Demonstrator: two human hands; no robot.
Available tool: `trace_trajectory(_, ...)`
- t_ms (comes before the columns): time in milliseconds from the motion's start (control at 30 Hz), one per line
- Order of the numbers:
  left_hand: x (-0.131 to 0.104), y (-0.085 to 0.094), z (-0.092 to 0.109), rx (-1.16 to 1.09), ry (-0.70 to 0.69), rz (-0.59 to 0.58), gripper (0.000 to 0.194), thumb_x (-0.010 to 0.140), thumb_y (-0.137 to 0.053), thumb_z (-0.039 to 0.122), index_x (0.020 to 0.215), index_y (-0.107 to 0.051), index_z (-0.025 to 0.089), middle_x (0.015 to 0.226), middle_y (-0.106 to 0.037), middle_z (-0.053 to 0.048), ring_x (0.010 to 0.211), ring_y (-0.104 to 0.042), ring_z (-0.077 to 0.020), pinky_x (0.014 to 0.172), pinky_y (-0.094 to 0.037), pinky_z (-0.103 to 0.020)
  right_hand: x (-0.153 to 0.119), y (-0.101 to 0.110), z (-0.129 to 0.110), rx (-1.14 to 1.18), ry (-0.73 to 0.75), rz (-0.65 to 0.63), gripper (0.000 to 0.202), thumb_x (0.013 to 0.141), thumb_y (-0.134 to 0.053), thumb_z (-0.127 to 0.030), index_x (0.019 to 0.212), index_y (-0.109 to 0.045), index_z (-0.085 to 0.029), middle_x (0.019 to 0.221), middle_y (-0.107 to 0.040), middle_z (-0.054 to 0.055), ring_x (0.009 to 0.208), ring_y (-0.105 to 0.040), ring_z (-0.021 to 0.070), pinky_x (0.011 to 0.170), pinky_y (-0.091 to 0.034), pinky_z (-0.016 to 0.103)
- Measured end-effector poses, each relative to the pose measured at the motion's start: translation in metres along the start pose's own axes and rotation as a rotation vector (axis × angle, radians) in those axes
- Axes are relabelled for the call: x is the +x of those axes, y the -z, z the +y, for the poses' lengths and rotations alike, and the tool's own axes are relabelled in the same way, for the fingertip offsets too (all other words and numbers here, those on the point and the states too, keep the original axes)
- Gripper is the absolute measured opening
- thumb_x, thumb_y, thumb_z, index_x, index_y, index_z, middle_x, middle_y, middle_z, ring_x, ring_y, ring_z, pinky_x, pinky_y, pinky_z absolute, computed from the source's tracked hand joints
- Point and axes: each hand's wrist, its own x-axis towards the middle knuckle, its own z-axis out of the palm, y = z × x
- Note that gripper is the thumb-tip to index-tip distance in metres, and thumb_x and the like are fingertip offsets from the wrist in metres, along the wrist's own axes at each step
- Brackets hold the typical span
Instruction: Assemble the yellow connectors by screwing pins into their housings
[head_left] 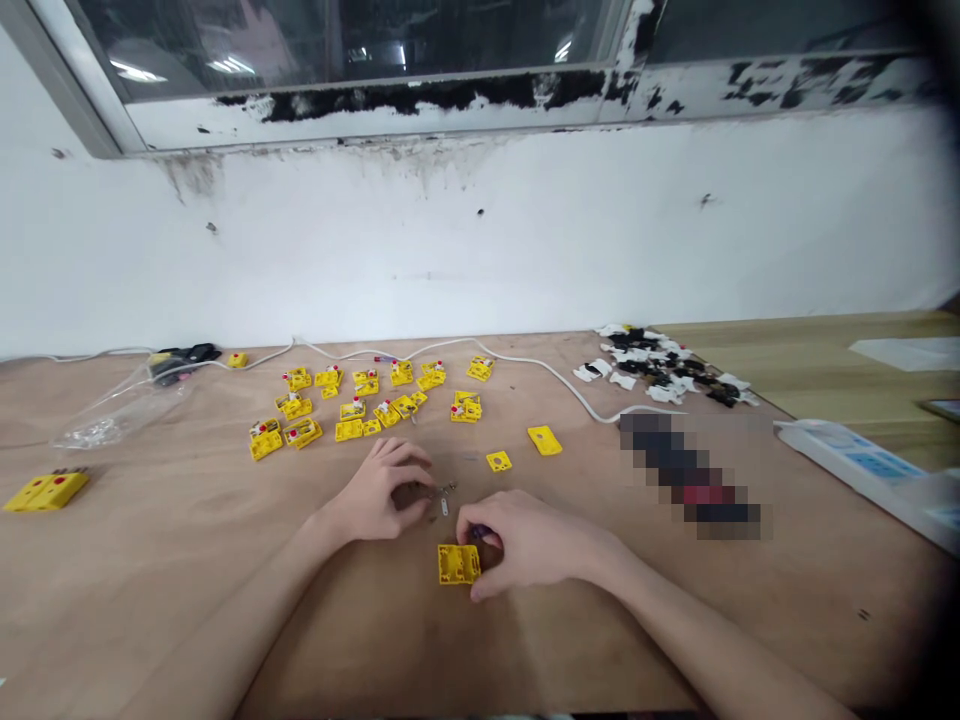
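Observation:
My left hand (384, 490) is curved over the table, its thumb and index fingertips apart. Just beyond those fingertips lie small metal pieces (448, 489) and a flat metal strip with holes (445, 507). My right hand (529, 540) has its index finger and thumb on the right side of an open yellow plastic case (454, 565), its compartments facing up. A dark purple object (481, 532), mostly hidden, is tucked inside the curled fingers. Above the right hand lie a small yellow plate with a hole (499, 461) and a plain yellow cover (544, 440).
Several yellow cases with red and white parts (364, 382) are spread behind the hands. At left sit two yellow units (46, 491) and a clear plastic bag (124, 415). A white cable (540, 362) runs behind to a power strip (862, 465). Black and white pieces (667, 365) lie far right.

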Motion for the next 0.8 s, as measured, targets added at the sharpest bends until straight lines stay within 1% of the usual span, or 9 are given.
trace_trajectory(67, 0.001, -0.005, 0.007, 0.001, -0.007, -0.005, 0.016, 0.080, -0.072, 0.029, 0.096, -0.075, 0.028, 0.116, -0.066, -0.004, 0.111, -0.055, -0.0239, 0.099, -0.041, -0.042, 0.001, -0.001, 0.001, 0.030, 0.010, 0.013, 0.046, 0.058, -0.091, -0.047, 0.095, -0.070, -0.028, 0.075, -0.064, -0.005, 0.066, -0.055, 0.0146, 0.057, -0.031, 0.023)
trace_trajectory(133, 0.001, -0.010, 0.011, -0.003, 0.000, 0.000, 0.012, 0.080, -0.074, 0.032, 0.091, -0.077, 0.029, 0.114, -0.067, -0.003, 0.112, -0.055, -0.0239, 0.098, -0.041, -0.042, 0.001, 0.002, 0.006, 0.063, 0.015, 0.045, 0.050, 0.059, -0.090, -0.053, 0.098, -0.071, -0.028, 0.075, -0.063, -0.004, 0.065, -0.054, 0.0148, 0.056, -0.033, 0.023)
trace_trajectory(200, 0.001, -0.015, 0.013, -0.012, 0.024, 0.008, 0.011, 0.078, -0.077, 0.032, 0.088, -0.078, 0.030, 0.113, -0.068, -0.002, 0.111, -0.055, -0.0236, 0.098, -0.041, -0.042, 0.001, 0.008, 0.012, 0.093, 0.033, 0.134, 0.049, 0.067, -0.084, -0.056, 0.104, -0.070, -0.027, 0.081, -0.062, -0.002, 0.070, -0.055, 0.0158, 0.059, -0.037, 0.024)
trace_trajectory(300, 0.002, -0.021, 0.012, -0.026, 0.073, 0.021, 0.016, 0.073, -0.081, 0.034, 0.088, -0.078, 0.030, 0.114, -0.068, -0.001, 0.110, -0.055, -0.0236, 0.098, -0.040, -0.042, 0.000, 0.017, 0.023, 0.141, 0.065, 0.290, 0.047, 0.079, -0.074, -0.057, 0.114, -0.066, -0.026, 0.090, -0.061, 0.002, 0.078, -0.055, 0.0175, 0.068, -0.042, 0.027)
trace_trajectory(400, 0.002, -0.024, 0.010, -0.048, 0.101, 0.031, 0.014, 0.073, -0.080, 0.034, 0.086, -0.077, 0.029, 0.113, -0.067, -0.002, 0.109, -0.055, -0.0235, 0.098, -0.040, -0.043, 0.000, 0.021, 0.032, 0.171, 0.071, 0.361, 0.047, 0.083, -0.070, -0.059, 0.115, -0.065, -0.024, 0.094, -0.061, 0.003, 0.080, -0.054, 0.0177, 0.071, -0.044, 0.029)
trace_trajectory(533, 0.003, -0.022, 0.012, -0.089, 0.097, 0.063, 0.013, 0.070, -0.082, 0.029, 0.081, -0.076, 0.027, 0.113, -0.067, -0.002, 0.110, -0.054, -0.0241, 0.099, -0.041, -0.043, 0.003, 0.018, 0.035, 0.161, 0.085, 0.380, 0.044, 0.085, -0.069, -0.057, 0.114, -0.066, -0.024, 0.094, -0.062, 0.004, 0.081, -0.056, 0.0181, 0.073, -0.045, 0.029)
trace_trajectory(667, 0.001, -0.019, 0.026, -0.196, 0.031, 0.075, 0.013, 0.070, -0.083, 0.030, 0.081, -0.076, 0.026, 0.111, -0.068, -0.004, 0.111, -0.055, -0.0240, 0.104, -0.040, -0.044, 0.005, 0.015, 0.035, 0.167, 0.085, 0.440, 0.038, 0.089, -0.065, -0.053, 0.115, -0.065, -0.025, 0.100, -0.063, 0.006, 0.086, -0.058, 0.0200, 0.075, -0.047, 0.031)
trace_trajectory(733, -0.001, -0.019, 0.036, -0.231, -0.008, 0.037, 0.014, 0.070, -0.083, 0.031, 0.082, -0.076, 0.027, 0.111, -0.068, -0.004, 0.115, -0.054, -0.0247, 0.105, -0.041, -0.043, 0.005, 0.014, 0.036, 0.190, 0.068, 0.504, 0.033, 0.096, -0.056, -0.049, 0.119, -0.064, -0.026, 0.109, -0.062, 0.007, 0.095, -0.059, 0.0216, 0.083, -0.048, 0.034)
trace_trajectory(800, -0.004, -0.021, 0.044, -0.234, -0.033, -0.013, 0.015, 0.070, -0.083, 0.031, 0.083, -0.077, 0.028, 0.110, -0.068, -0.003, 0.117, -0.053, -0.0251, 0.104, -0.042, -0.042, 0.005, 0.015, 0.035, 0.226, 0.041, 0.564, 0.032, 0.103, -0.042, -0.042, 0.124, -0.061, -0.028, 0.115, -0.060, 0.007, 0.103, -0.058, 0.0217, 0.092, -0.047, 0.036)
